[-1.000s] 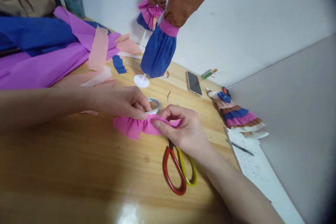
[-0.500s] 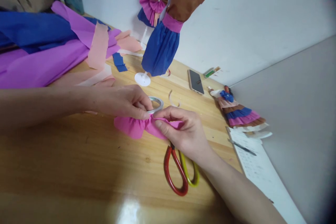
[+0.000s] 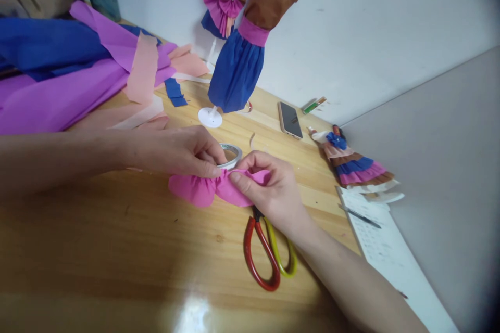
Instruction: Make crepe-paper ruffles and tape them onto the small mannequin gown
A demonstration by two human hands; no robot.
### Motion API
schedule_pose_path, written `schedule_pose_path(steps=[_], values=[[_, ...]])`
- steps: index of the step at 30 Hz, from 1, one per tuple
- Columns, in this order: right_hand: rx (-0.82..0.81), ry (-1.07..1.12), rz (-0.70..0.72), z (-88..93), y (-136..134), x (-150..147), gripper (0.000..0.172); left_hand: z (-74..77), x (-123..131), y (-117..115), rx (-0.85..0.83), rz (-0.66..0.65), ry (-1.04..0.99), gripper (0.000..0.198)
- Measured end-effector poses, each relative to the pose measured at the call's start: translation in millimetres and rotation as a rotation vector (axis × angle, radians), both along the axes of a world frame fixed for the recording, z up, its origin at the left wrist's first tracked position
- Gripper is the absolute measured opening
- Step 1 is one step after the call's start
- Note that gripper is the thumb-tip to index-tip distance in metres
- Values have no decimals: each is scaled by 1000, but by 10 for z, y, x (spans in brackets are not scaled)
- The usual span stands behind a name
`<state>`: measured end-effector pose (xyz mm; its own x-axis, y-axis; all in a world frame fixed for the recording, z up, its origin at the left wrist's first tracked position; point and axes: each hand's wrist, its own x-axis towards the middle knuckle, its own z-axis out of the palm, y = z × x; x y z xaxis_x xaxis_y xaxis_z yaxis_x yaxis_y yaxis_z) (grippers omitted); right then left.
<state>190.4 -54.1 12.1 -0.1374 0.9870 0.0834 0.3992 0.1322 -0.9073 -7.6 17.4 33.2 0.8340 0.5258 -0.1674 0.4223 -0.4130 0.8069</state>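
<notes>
A gathered strip of pink crepe paper (image 3: 199,190) lies on the wooden table (image 3: 117,250) between my hands. My left hand (image 3: 175,150) pinches its top edge with thumb and forefinger. My right hand (image 3: 269,190) is closed on the strip's right part, thumb pressed on the pleats right beside the left fingertips. A small roll of tape (image 3: 230,154) sits just behind the fingers. Scissors with red and yellow handles (image 3: 267,255) lie under my right wrist.
A paper dress in brown, pink and blue stands on a white stand (image 3: 240,57) behind the hands. Purple, blue and peach crepe sheets (image 3: 70,78) pile at the left. A phone (image 3: 289,119), a paper-dressed doll (image 3: 357,166) and a printed sheet with a pen (image 3: 375,239) lie at the right.
My right hand has slid a little left along the strip, and its fingers have curled tighter on the paper. The left hand has barely moved.
</notes>
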Motion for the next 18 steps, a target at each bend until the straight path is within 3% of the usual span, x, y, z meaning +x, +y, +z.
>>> schedule_pose_path(steps=[10, 15, 18], values=[[1, -18, -30, -48, 27, 7, 22, 44, 17, -1, -4, -52, 39, 24], [-3, -7, -47, -41, 33, -9, 24, 6, 14, -27, 11, -24, 66, 26], [-37, 34, -59, -58, 40, -23, 25, -18, 9, -48, 111, 39, 129, 29]])
